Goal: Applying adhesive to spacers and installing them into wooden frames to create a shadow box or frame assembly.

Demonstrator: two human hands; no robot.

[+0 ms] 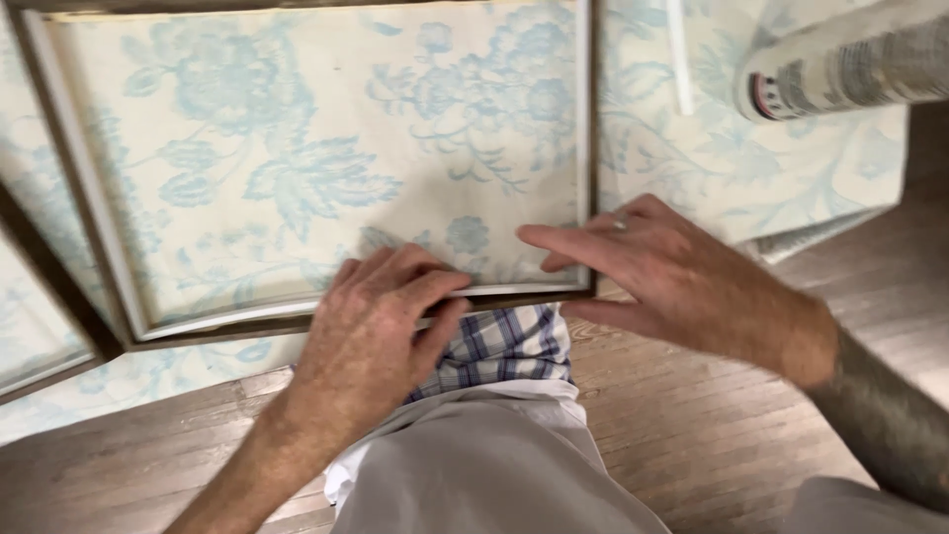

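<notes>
Left hand [381,331] and right hand [662,272] laid flat, grip released, on pale blue floral fabric panel [316,158] edged by white wooden frame [583,148]; wooden floor [692,435] beneath.

We see a wooden plank floor [692,425], brown and worn, its boards running slantwise across the lower half of the view. Pale cloth with a light blue flower pattern [791,168] lies spread over it at the top and right. The light is soft and even, perhaps from indoor lamps, though the blurred view leaves that uncertain.
</notes>
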